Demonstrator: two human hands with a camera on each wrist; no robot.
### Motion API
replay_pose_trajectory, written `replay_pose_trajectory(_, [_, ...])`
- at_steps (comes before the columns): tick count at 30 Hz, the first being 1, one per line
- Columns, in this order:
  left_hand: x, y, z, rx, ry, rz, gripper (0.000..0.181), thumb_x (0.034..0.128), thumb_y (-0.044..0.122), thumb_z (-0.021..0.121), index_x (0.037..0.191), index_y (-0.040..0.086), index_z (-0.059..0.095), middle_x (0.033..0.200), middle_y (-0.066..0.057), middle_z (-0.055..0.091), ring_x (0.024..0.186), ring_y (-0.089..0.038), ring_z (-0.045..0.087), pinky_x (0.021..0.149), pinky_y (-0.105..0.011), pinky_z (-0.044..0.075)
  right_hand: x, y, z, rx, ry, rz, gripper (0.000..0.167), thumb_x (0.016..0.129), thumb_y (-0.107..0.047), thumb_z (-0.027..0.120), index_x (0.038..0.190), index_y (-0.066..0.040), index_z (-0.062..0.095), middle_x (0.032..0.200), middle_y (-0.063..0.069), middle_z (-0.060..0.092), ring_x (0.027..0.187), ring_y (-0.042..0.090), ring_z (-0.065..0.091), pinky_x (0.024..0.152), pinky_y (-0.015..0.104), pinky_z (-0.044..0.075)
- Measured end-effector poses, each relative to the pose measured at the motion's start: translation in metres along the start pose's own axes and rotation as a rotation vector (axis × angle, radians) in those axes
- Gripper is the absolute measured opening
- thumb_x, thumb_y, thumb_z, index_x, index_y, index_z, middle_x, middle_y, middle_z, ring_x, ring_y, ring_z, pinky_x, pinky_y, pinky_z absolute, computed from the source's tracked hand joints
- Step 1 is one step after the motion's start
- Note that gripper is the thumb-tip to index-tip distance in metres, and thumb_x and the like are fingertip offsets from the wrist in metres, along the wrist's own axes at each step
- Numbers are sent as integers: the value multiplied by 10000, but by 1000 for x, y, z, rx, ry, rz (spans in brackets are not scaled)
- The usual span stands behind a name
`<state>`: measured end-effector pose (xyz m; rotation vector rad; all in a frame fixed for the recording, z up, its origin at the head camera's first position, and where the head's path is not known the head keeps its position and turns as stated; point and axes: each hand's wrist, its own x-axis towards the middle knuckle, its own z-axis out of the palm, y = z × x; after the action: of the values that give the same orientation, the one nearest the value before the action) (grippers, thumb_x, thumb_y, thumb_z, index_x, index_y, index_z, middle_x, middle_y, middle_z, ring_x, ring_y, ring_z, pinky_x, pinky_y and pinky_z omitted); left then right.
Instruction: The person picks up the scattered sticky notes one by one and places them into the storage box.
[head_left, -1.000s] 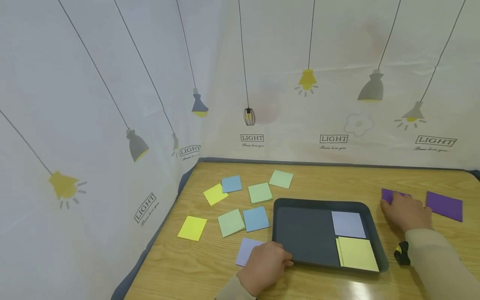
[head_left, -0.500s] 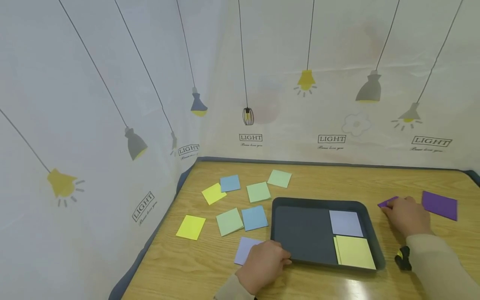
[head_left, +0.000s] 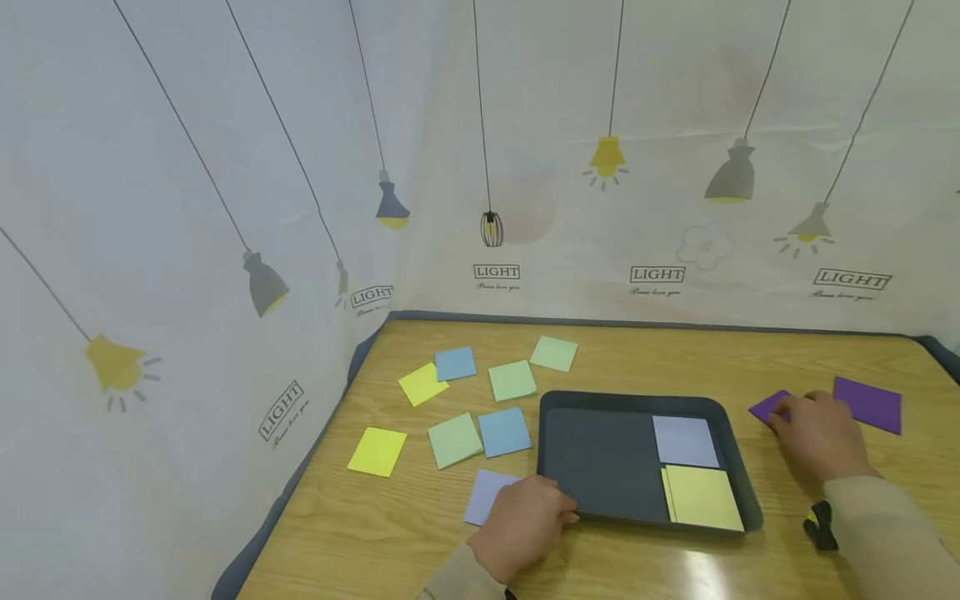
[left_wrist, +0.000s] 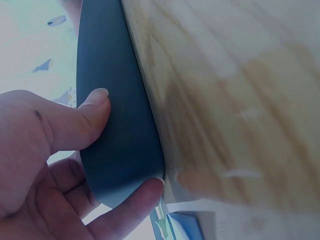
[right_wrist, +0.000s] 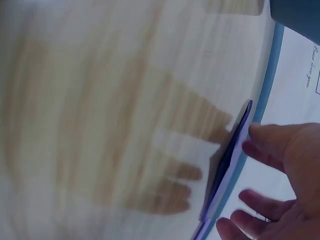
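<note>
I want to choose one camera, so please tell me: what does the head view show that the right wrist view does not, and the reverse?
Only the head view shows the left hand holding a corner of the tray, the yellow papers and the lamp drawings.

Only the right wrist view shows the inner side of the right hand and finger-shaped dark patches on the table.

Both show the right hand touching a purple paper, the wooden table and printed writing on the wall.
</note>
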<state>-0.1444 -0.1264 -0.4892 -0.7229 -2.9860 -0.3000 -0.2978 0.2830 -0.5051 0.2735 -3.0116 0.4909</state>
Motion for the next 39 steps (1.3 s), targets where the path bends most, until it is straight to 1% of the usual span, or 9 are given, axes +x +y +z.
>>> replay_pose_trajectory(7, [0,1,-2,-5,2,-7,82,925,319,740,899,328,817,725,123,653,688,-25,617,526,-191,474,-2,4,-3,23,-115,66,348,1001,-187,580,1149,125,542,985,331,625,880,526,589,659,586,464])
replay_pose_trajectory(13, [1,0,0,2,-12,-5,94,932,321,733,887,315,816,737,124,656,695,-33,626,531,-195,476,-3,7,-3,63,-173,158,874,975,-445,637,1482,147,242,1290,537,356,1126,732,316,822,784,358])
replay_pose_trajectory(15, [1,-1,1,6,-8,-1,97,931,319,735,875,312,814,740,126,659,697,-33,628,532,-197,479,-3,8,-4,53,-207,163,993,943,-523,654,1484,175,200,1326,551,311,1153,752,282,841,806,354])
replay_pose_trajectory(17, [1,-1,0,2,-8,-4,96,930,312,738,871,310,814,742,125,663,701,-36,633,531,-201,480,-2,8,-6,29,-246,152,1011,913,-568,672,1448,191,273,1315,530,366,1141,746,327,822,795,384])
replay_pose_trajectory(21, [1,0,-1,4,-3,-7,98,930,309,738,865,311,813,751,129,673,711,-39,641,532,-212,487,-1,7,-12,4,-307,142,985,855,-643,695,1269,224,475,1200,456,534,1041,669,493,748,708,465])
replay_pose_trajectory(26, [1,1,-1,5,0,1,96,927,310,741,863,302,813,747,124,675,705,-39,637,535,-211,489,-9,4,-12,63,-241,171,867,838,-601,743,1066,193,481,943,351,581,840,527,563,634,561,459])
replay_pose_trajectory(30, [1,1,-2,-1,-9,-2,88,922,306,746,865,301,813,745,121,670,704,-36,632,545,-205,490,-17,-6,-9,93,-137,100,702,897,-363,762,1151,183,401,944,374,588,835,526,605,621,537,488])
replay_pose_trajectory(34, [1,1,-1,-10,-15,-2,84,922,305,744,876,301,814,750,122,675,705,-36,627,549,-200,489,-22,-17,-13,107,-84,55,515,984,-155,622,1282,190,381,954,326,651,780,415,657,592,457,512])
replay_pose_trajectory(39, [2,1,1,-8,-17,-3,81,923,311,743,886,304,815,757,125,679,711,-37,629,557,-203,492,-27,-32,-24,168,-62,41,364,1068,-112,429,1320,150,411,913,259,672,608,193,553,498,322,414])
